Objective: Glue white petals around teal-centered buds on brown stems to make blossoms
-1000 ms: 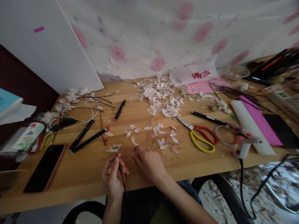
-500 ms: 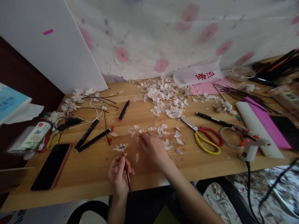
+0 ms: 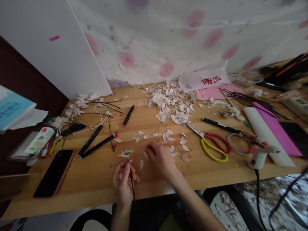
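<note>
My left hand (image 3: 123,183) is closed on a thin dark stem (image 3: 132,184) near the table's front edge. The stem carries a small pale paper flower (image 3: 126,153) at its top end. My right hand (image 3: 162,159) rests on the wooden table (image 3: 96,173) just right of the flower, fingers curled down over loose petals; what they pinch is hidden. One loose petal (image 3: 141,164) lies between my hands, and several more petals (image 3: 168,136) lie just beyond my right hand.
A big heap of petals (image 3: 169,102) lies at the back. Red-and-yellow scissors (image 3: 211,144) and a glue gun (image 3: 258,152) lie to the right. Black markers (image 3: 95,142), a phone (image 3: 54,173) and finished flowers (image 3: 81,102) lie to the left. Pink paper (image 3: 274,125) sits far right.
My right hand went forward to the scattered petals and has drawn back slightly. A loose petal now lies between my hands. My left hand kept hold of the stem.
</note>
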